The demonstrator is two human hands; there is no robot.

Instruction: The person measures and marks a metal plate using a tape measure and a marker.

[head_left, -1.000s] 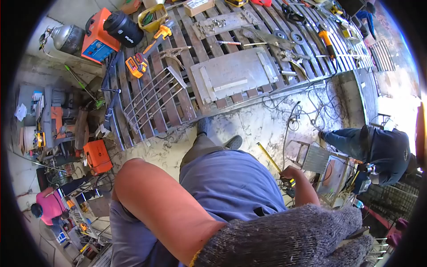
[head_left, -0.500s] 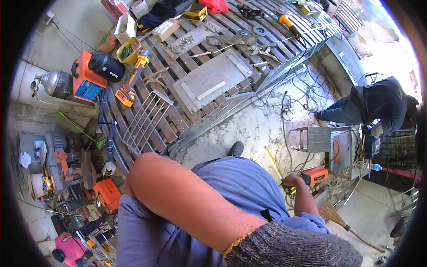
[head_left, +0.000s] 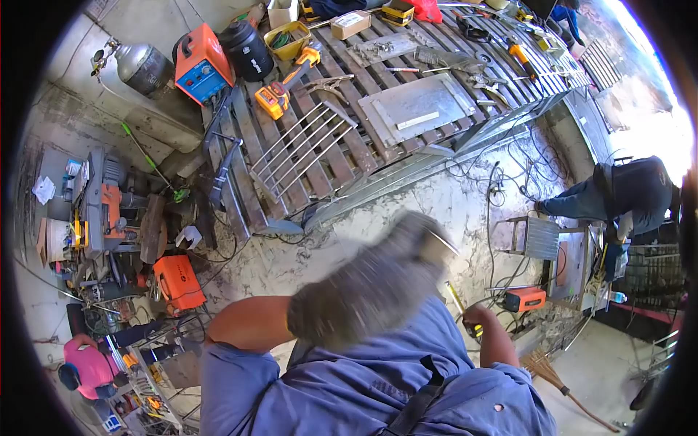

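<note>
My left hand (head_left: 363, 287), in a dark grey knitted glove, is in front of my torso, its fingers smeared by motion. A pale, bright-edged thing (head_left: 438, 249) shows at its finger end; I cannot make out what it is or whether the hand grips it. Lower right, my right hand (head_left: 478, 317) is closed on a yellow tape measure (head_left: 477, 330), whose blade (head_left: 455, 296) is partly drawn out and points up and left.
Ahead is a slatted workbench (head_left: 342, 160) with a metal grate (head_left: 302, 149), flat plate (head_left: 418, 109) and yellow power tool (head_left: 275, 98). An orange welder (head_left: 203, 67) stands left. One person (head_left: 632, 192) bends at right; another (head_left: 91, 367) is lower left. A broom (head_left: 556, 378) lies lower right.
My gloved left hand has swung from the bottom edge up and left, to in front of my torso. The view has shifted, so the bench sits farther right. My right hand still holds the tape measure.
</note>
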